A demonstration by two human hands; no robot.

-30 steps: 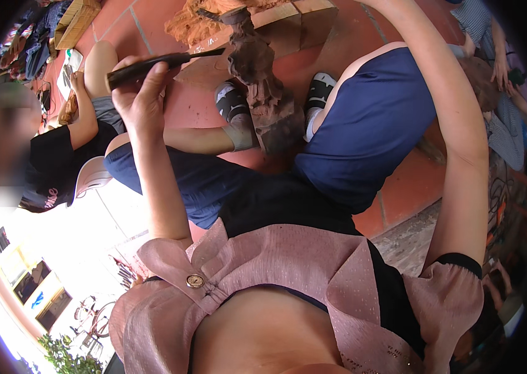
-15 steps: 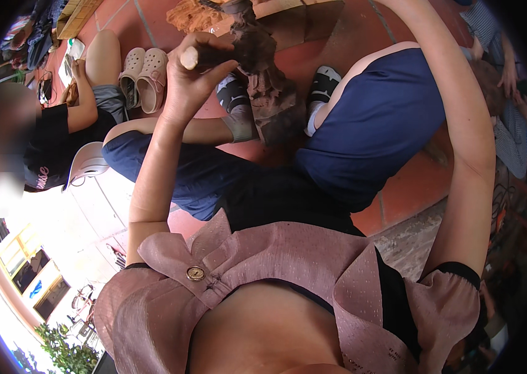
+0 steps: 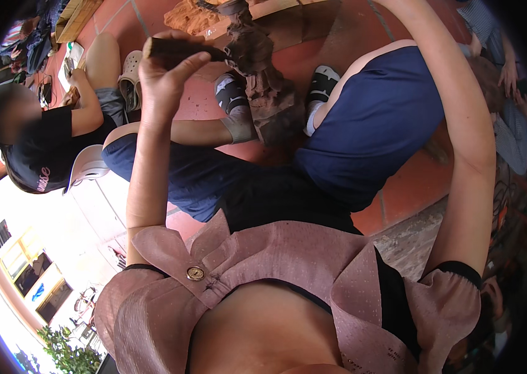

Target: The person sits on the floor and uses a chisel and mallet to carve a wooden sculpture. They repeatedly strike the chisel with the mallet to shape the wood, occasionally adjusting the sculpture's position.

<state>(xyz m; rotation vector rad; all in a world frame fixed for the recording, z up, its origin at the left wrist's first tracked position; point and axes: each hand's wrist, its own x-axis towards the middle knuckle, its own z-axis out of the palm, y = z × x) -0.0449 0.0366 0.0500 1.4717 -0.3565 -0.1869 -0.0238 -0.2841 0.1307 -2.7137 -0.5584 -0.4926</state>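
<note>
My left hand (image 3: 165,78) grips a thick dark brown stick-like tool (image 3: 182,52), fingers wrapped round it and thumb along its side. The tool's far end reaches the side of a dark carved wooden piece (image 3: 252,50); whether it touches cannot be made out. This knobbly, gnarled carving stands on the floor between my feet, on a broad rough base (image 3: 276,118). My right forearm (image 3: 456,93) arches up along the right side and leaves the picture at the top, so my right hand is out of sight.
Orange-brown wood (image 3: 192,17) and a board (image 3: 301,25) lie beyond the carving on red floor tiles (image 3: 400,181). At left are beige clogs (image 3: 130,81), a white cap (image 3: 87,165) and a seated person (image 3: 52,137). Another person's hand (image 3: 508,78) shows at far right.
My left hand has moved left and slightly down with the tool, turning so that its long side shows instead of its pale round end. The carving stays put.
</note>
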